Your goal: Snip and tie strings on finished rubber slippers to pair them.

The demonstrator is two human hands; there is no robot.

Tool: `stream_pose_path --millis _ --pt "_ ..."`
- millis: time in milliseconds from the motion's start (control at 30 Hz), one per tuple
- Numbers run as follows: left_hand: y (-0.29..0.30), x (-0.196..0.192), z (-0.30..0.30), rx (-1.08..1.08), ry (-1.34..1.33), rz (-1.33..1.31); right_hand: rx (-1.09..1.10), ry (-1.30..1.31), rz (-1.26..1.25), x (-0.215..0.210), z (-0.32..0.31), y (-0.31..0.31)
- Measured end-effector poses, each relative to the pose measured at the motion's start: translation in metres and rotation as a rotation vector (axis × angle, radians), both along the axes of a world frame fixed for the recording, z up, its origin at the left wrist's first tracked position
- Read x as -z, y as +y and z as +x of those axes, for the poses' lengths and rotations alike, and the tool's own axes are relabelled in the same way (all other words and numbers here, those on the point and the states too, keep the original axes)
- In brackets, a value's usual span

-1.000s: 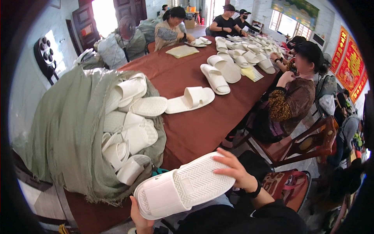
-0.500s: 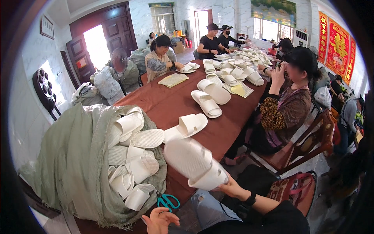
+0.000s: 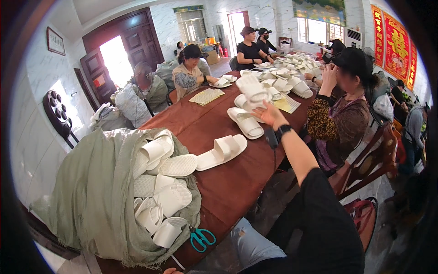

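Note:
My right arm reaches far over the table, and my right hand (image 3: 272, 115) is open with its fingers stretched out. Just beyond its fingertips is a white slipper (image 3: 252, 88), tilted and over other slippers; I cannot tell whether it still touches them or my fingers. Below my hand, a white slipper (image 3: 246, 123) rests on the brown tablecloth (image 3: 189, 126). Another single slipper (image 3: 222, 152) lies nearer, beside a green woven sack (image 3: 96, 196) full of white slippers (image 3: 171, 199). Only a bit of my left hand (image 3: 173, 271) shows at the lower edge, its fingers mostly hidden.
Teal-handled scissors (image 3: 202, 239) lie by the sack's mouth. A heap of slippers (image 3: 296, 64) covers the table's far end. One person (image 3: 340, 109) sits close on the right, another (image 3: 189, 73) at the left side, and others farther back. A wooden chair (image 3: 369, 160) stands at right.
My right hand has swung forward and up from the near edge, where it held a slipper, to the slippers farther along the table, and its fingers have opened. My left hand has dropped nearly out of view.

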State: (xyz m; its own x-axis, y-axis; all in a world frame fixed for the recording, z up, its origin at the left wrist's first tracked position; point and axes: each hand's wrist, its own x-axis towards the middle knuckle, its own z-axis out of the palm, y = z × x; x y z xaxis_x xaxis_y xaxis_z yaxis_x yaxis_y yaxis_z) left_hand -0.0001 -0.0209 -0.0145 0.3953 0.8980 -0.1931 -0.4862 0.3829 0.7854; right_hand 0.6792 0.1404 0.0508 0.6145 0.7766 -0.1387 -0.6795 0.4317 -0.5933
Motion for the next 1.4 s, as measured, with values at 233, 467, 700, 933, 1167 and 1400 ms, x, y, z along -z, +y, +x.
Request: stream_pose_path --millis 233,467,700,933,1167,1400 --pt "0.002 0.013 0.002 -0.092 -0.055 -0.033 -0.472 -0.26 -0.215 0.075 -0.073 0.044" --pt "0.014 0.013 0.005 -0.192 0.209 0.092 -1.118 -0.97 -0.193 0.056 -0.256 -0.011" --pt "-0.002 0.013 0.005 -0.168 0.174 0.129 -1.105 -1.049 0.04 0.088 -0.364 0.007" --pt "-0.01 0.005 0.003 -0.24 0.218 0.099 -1.11 -1.425 0.171 0.099 -0.423 0.017" --pt "-0.005 0.003 0.0 -0.234 0.232 0.136 -1.053 -0.566 -0.046 0.085 -0.381 -0.009" --pt "0.006 -0.009 0.008 -0.285 0.283 0.271 -0.816 -0.541 -0.246 0.083 -0.282 -0.073"
